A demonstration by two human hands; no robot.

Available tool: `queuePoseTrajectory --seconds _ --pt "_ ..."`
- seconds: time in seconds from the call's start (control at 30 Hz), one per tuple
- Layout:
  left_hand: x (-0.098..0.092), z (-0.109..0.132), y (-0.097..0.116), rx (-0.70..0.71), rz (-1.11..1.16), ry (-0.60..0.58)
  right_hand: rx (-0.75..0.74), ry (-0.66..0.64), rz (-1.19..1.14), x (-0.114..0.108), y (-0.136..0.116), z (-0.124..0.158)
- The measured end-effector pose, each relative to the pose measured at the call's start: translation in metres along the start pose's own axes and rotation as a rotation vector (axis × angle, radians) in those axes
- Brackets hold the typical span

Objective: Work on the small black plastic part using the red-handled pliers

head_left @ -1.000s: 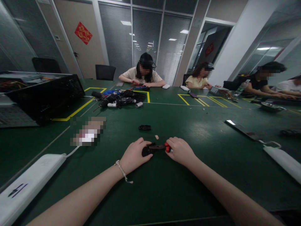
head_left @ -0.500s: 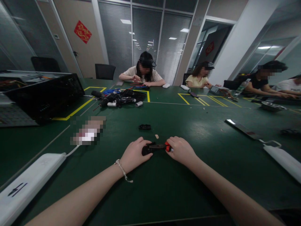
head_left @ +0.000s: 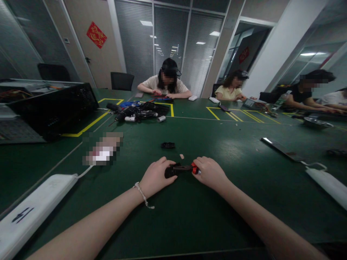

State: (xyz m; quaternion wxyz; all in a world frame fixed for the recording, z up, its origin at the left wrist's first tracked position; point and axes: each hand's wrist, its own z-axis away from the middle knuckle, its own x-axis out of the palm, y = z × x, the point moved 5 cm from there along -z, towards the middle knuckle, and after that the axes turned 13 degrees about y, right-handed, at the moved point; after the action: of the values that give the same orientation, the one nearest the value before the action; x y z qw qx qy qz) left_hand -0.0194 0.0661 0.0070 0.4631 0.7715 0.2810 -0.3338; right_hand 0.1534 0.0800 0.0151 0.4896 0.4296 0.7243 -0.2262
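My left hand (head_left: 155,177) is closed around a small black plastic part (head_left: 170,171), thumb and fingers on either side of it. In my right hand (head_left: 210,172) is a pair of pliers (head_left: 185,168) with red handles, the fingers wrapped round the grips. The long dark jaws point left and reach the black part; whether they grip it is too small to tell. Just beyond the hands lies a small pale scrap (head_left: 181,156). Farther out, another black plastic piece (head_left: 167,145) rests on the green table (head_left: 217,216).
White power banks lie on the left (head_left: 35,206) and right (head_left: 329,186), cabled to phones. A black computer case (head_left: 56,112) stands at far left. A heap of tools and cables (head_left: 135,112) lies beyond. Several people sit across the table, one person (head_left: 166,86) directly opposite.
The whole view has shifted very slightly. Both hands keep their hold on the black part and the pliers, with no clear movement between them.
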Motion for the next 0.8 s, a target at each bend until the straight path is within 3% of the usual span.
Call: queuePoseTrajectory --seconds 0.8 --pt "-0.0008 0.0008 0.0010 -0.003 0.010 -0.008 -0.001 -0.019 0.006 0.0023 -0.0010 0.0000"
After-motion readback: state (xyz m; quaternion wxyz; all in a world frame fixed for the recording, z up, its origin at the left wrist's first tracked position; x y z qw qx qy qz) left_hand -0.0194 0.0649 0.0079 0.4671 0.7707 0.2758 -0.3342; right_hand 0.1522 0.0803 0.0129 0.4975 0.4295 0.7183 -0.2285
